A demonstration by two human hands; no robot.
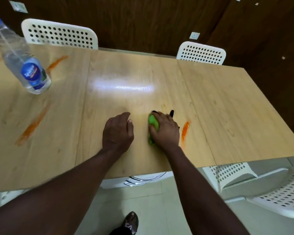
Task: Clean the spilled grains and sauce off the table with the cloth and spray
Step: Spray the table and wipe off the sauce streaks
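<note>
My right hand (165,130) grips a bunched green cloth (153,125) with a dark edge and presses it onto the light wooden table (219,107). Just right of the cloth lies an orange sauce streak (185,130). My left hand (117,131) rests on the table beside the cloth, fingers curled under and holding nothing. Two more sauce streaks mark the left part: a long sauce streak (32,126) and a shorter sauce streak (57,62) behind the spray bottle (22,60). That bottle is clear with a blue label and blue top, standing at the far left. No grains are visible.
White perforated chairs stand at the far side, one chair (59,33) on the left and another chair (201,52) on the right. More white chairs (261,189) sit at the near right. My foot (130,221) is on the tiled floor below the table edge.
</note>
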